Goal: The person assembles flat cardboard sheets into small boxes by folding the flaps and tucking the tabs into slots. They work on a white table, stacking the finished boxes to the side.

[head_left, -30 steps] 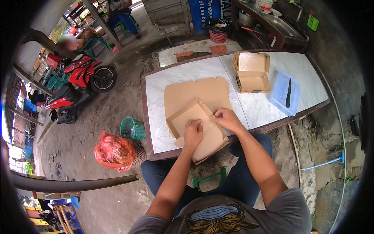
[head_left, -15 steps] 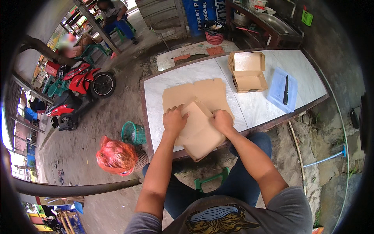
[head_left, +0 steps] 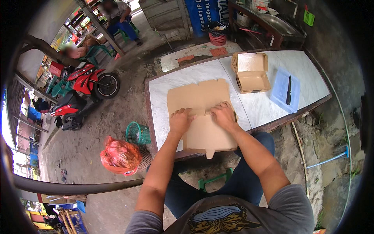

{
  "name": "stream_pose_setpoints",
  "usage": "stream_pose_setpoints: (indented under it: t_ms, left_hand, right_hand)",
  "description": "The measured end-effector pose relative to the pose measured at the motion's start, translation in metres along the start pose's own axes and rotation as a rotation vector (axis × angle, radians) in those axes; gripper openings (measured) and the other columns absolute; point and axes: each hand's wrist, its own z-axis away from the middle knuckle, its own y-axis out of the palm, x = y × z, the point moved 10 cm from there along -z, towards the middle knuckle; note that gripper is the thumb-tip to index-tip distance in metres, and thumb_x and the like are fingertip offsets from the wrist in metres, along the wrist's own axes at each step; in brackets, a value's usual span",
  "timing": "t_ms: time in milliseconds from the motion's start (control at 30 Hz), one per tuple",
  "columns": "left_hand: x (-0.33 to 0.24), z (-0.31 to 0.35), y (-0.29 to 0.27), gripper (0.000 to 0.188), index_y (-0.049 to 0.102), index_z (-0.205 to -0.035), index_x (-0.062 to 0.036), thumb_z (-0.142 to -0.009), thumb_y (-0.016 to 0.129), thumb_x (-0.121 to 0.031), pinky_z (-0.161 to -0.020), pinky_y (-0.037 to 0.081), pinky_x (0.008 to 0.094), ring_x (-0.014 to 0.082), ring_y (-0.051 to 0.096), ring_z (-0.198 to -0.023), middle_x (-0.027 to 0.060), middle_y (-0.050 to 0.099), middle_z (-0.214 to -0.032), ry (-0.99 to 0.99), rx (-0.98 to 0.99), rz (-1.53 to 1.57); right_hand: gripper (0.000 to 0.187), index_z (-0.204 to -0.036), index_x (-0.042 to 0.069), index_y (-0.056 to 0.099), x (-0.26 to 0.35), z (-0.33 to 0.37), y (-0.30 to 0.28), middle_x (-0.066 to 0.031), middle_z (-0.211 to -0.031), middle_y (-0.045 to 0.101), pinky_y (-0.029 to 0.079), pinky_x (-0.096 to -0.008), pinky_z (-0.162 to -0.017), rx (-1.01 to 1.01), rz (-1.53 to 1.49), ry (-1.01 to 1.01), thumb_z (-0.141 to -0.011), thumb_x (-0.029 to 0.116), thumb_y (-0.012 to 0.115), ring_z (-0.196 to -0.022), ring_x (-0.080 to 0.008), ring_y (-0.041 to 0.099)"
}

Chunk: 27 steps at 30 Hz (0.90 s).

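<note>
A brown cardboard box blank lies near the table's front edge, its narrow tab pointing toward me. Both hands grip its far edge, where short flaps stand up. My left hand has its fingers curled at the left corner, while my right hand bends over the right corner. Part of the fold is hidden under the fingers. Flat brown cardboard with notched edges lies beneath and beyond it. Farther right, a stack of opened, folded cardboard boxes rests on the table.
On the white tiled table, a translucent blue plastic container carries a black knife. Left of the table stand a green basket and a filled red plastic bag. A red motorcycle is parked beyond; seated people are farther back.
The blank in my hands has turned from a slant to roughly square with the table edge. My hands have shifted to its far edge, the right one reaching farther over its corner.
</note>
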Motion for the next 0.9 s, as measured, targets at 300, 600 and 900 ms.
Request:
stream_pose_setpoints:
  t_ms: [300, 600, 900]
  left_hand:
    - [0.007, 0.011, 0.017, 0.029, 0.079, -0.108, -0.0092, -0.095, 0.074, -0.035, -0.08, 0.059, 0.0511, 0.0398, 0.074, -0.094, 0.0181, 0.076, -0.103, -0.169, 0.144, 0.121]
    - [0.037, 0.053, 0.023, 0.016, 0.074, -0.089, -0.0052, -0.094, 0.066, -0.019, -0.073, 0.057, 0.0539, 0.0437, 0.072, -0.079, 0.0212, 0.073, -0.08, -0.36, 0.07, 0.224]
    - [0.02, 0.08, 0.016, 0.014, 0.072, -0.094, -0.0016, -0.096, 0.067, -0.015, -0.071, 0.053, 0.0544, 0.047, 0.07, -0.082, 0.0253, 0.071, -0.085, -0.412, -0.23, 0.569]
  right_hand:
    - [0.016, -0.09, 0.015, 0.081, 0.076, -0.008, 0.008, -0.005, -0.101, 0.072, 0.031, -0.0574, -0.123, -0.005, 0.372, -0.457, -0.086, 0.02, 0.066, -0.121, -0.0282, 0.06]
    - [0.015, -0.088, 0.014, 0.079, 0.163, -0.027, 0.02, -0.0042, -0.102, 0.069, 0.044, -0.0481, -0.111, -0.06, 0.529, -0.672, -0.082, 0.02, 0.067, -0.117, -0.025, 0.06]
    - [0.022, -0.106, 0.002, 0.073, 0.08, 0.0, 0.055, -0.0147, -0.108, 0.076, 0.058, -0.0425, -0.086, -0.061, -0.554, 0.283, -0.093, 0.02, 0.072, -0.099, -0.0308, 0.073]
